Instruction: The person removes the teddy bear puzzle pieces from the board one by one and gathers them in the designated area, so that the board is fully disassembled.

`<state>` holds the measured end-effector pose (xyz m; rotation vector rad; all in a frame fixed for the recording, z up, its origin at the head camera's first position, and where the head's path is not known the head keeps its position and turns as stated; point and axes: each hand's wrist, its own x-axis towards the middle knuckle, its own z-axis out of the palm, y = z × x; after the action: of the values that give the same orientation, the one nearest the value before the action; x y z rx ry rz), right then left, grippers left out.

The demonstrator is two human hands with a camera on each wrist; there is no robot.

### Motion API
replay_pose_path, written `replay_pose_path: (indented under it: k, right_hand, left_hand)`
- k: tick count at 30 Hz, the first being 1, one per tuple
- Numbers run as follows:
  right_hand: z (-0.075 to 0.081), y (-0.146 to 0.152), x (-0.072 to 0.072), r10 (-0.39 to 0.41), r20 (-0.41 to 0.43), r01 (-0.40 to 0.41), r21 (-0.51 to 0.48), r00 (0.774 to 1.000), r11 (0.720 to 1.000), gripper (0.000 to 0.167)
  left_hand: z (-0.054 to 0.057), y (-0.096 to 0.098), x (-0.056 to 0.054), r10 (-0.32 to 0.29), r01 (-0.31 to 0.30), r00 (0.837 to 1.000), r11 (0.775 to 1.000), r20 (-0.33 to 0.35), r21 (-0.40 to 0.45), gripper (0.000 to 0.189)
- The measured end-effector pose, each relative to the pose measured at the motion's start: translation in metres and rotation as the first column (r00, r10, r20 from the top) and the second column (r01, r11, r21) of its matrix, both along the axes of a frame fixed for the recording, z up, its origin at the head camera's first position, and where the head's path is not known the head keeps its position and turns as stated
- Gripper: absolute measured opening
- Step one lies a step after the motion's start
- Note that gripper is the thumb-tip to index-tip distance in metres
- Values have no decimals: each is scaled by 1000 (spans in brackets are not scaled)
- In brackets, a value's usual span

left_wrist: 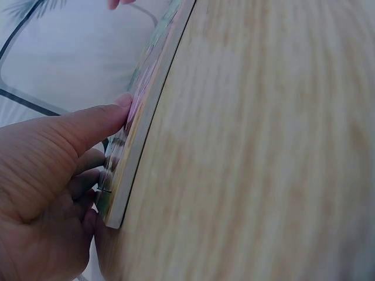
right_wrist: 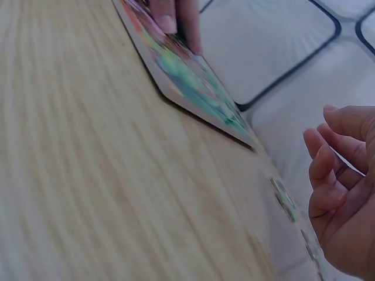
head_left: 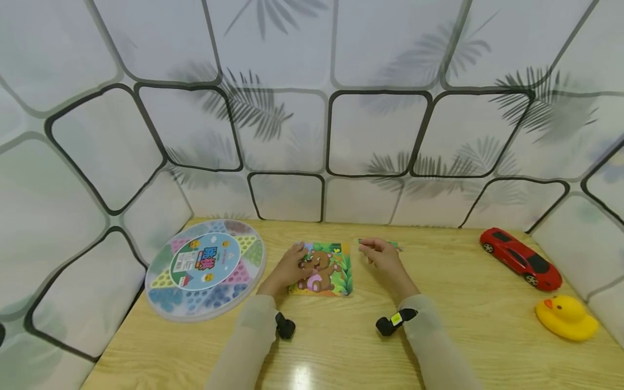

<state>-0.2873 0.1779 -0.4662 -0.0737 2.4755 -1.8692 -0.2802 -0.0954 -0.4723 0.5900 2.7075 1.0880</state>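
Note:
A flat square jigsaw puzzle (head_left: 324, 273) with a cartoon brown bear and green leaves lies on the table. My left hand (head_left: 288, 268) rests on its left side. In the left wrist view, the thumb (left_wrist: 111, 120) touches the picture near the puzzle's grey edge (left_wrist: 143, 132), and the other fingers lie by the far corner. To the right of the puzzle hovers my right hand (head_left: 385, 261), fingers loosely bent, with nothing seen between them in the right wrist view. Small puzzle pieces (right_wrist: 284, 199) lie on the table beyond that hand, which partly covers them in the head view.
On the left lies a round Chinese checkers set (head_left: 207, 268) with a blue label. A red toy car (head_left: 520, 259) and a yellow rubber duck (head_left: 566, 318) stand at the right. Patterned cloth walls (head_left: 287, 197) border the wooden table (head_left: 331, 336) behind and at both sides.

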Motion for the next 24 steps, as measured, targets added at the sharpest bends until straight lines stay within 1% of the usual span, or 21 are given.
replay_pose_path:
  k: [5, 9, 10, 12, 15, 17, 18, 19, 24]
  right_hand:
    - [-3, -19, 1, 63, -2, -63, -48, 998, 997, 33]
    - [-7, -35, -1, 114, 6, -114, -59, 993, 992, 31]
    - [-7, -40, -1, 130, 16, -128, -76, 991, 989, 31]
    - [-9, -50, -3, 146, 17, -145, -73, 989, 987, 30]
    - [-10, -64, -6, 158, 42, -155, -72, 987, 985, 29]
    - [-11, -72, -9, 151, 45, -150, -36, 987, 988, 28]
    - [-11, -76, -10, 157, 50, -155, -35, 986, 987, 28]
    - [-7, -79, -8, 162, 61, -160, -31, 985, 987, 29]
    - [-7, -92, -10, 162, 65, -162, -7, 985, 987, 29]
  left_hand:
    - [3, 0, 1, 8, -8, 1000, 1000, 6, 4, 68]
    - [3, 1, 1, 4, -4, 1000, 1000, 15, 2, 68]
    - [2, 1, 1, 4, -4, 1000, 1000, 15, 2, 69]
    - [2, 0, 0, 9, -9, 1000, 1000, 21, 3, 69]
    - [1, -1, -1, 18, -19, 1000, 1000, 24, 7, 69]
    - [1, -1, -1, 25, -25, 999, 1000, 31, 8, 69]
    - [1, -2, -1, 27, -28, 999, 1000, 32, 7, 70]
    - [2, -2, -1, 29, -29, 999, 1000, 34, 9, 69]
    - [1, -1, 0, 23, -23, 999, 1000, 34, -5, 70]
